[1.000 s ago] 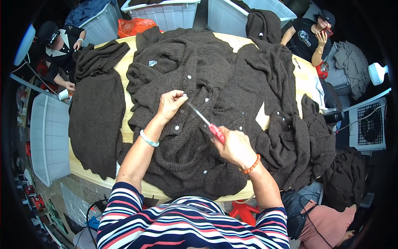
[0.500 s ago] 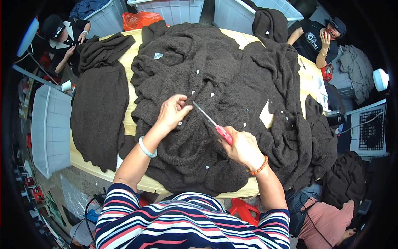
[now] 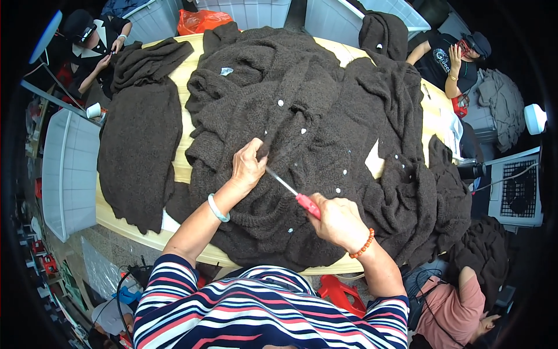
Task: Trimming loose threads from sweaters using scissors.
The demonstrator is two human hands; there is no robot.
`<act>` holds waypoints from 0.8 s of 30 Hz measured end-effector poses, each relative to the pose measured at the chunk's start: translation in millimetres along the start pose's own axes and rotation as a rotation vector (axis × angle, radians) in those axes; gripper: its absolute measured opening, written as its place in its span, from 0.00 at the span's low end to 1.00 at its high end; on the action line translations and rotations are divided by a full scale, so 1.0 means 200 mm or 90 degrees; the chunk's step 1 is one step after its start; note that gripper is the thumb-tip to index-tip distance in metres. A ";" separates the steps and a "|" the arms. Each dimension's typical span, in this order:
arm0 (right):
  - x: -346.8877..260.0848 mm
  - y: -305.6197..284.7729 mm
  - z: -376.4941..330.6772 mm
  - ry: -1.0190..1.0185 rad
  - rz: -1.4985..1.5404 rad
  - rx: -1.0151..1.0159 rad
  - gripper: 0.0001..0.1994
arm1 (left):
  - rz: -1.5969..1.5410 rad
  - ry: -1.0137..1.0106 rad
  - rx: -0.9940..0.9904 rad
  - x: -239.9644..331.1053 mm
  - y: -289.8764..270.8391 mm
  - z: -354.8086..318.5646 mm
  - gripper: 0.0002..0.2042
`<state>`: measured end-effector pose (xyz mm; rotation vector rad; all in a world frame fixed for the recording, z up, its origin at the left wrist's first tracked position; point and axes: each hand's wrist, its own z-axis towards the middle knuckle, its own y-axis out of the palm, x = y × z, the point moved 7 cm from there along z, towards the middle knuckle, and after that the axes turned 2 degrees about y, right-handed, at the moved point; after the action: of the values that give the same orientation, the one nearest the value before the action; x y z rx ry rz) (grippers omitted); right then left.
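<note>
A big heap of dark brown knitted fabric (image 3: 314, 145) lies in front of me, dotted with several small white bits. My left hand (image 3: 249, 166) is closed, pinching a fold of this knit between thumb and fingers. In my right hand (image 3: 338, 224) is a slim tool with a red handle (image 3: 307, 205) and a thin metal shaft, gripped by its handle. The shaft points up and left, and its tip reaches the pinched knit beside my left fingers. Whether the tip is hooked or flat is too small to tell.
More brown knit pieces (image 3: 139, 154) lie at the left on the pale wooden table (image 3: 181, 96). Grey plastic bins (image 3: 241, 14) stand beyond it, near an orange bag (image 3: 202, 22). Co-workers sit at the far left and far right; another person in pink (image 3: 450, 308) is at lower right.
Both hands have come slightly nearer to me, with the tool's tip still by my left fingers. My left hand has turned more upright. The view has shifted slightly.
</note>
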<state>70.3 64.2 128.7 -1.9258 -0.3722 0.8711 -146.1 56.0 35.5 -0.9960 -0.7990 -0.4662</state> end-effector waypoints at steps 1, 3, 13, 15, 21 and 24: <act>-0.02 0.01 -0.01 -0.040 0.005 -0.008 0.12 | 0.012 -0.013 -0.011 0.00 0.00 0.00 0.10; -0.02 0.01 0.01 -0.028 0.012 -0.013 0.12 | 0.026 -0.027 -0.023 -0.02 0.01 -0.01 0.11; 0.08 -0.01 -0.04 0.049 0.043 0.015 0.11 | -0.463 -0.209 -0.212 -0.21 0.02 -0.06 0.17; 0.08 0.01 -0.04 0.051 0.041 0.002 0.11 | -0.265 -0.199 -0.173 -0.21 0.04 -0.07 0.15; -0.02 0.04 -0.05 0.001 0.026 0.010 0.09 | 0.130 0.009 -0.046 -0.13 0.07 -0.05 0.13; 0.00 0.05 -0.06 0.030 -0.002 0.003 0.09 | -0.214 -0.199 -0.099 -0.34 0.11 -0.08 0.08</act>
<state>77.1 50.5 123.1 -1.9372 -0.3446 0.8214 -169.1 52.3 -33.7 -1.0978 -1.2370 -0.6789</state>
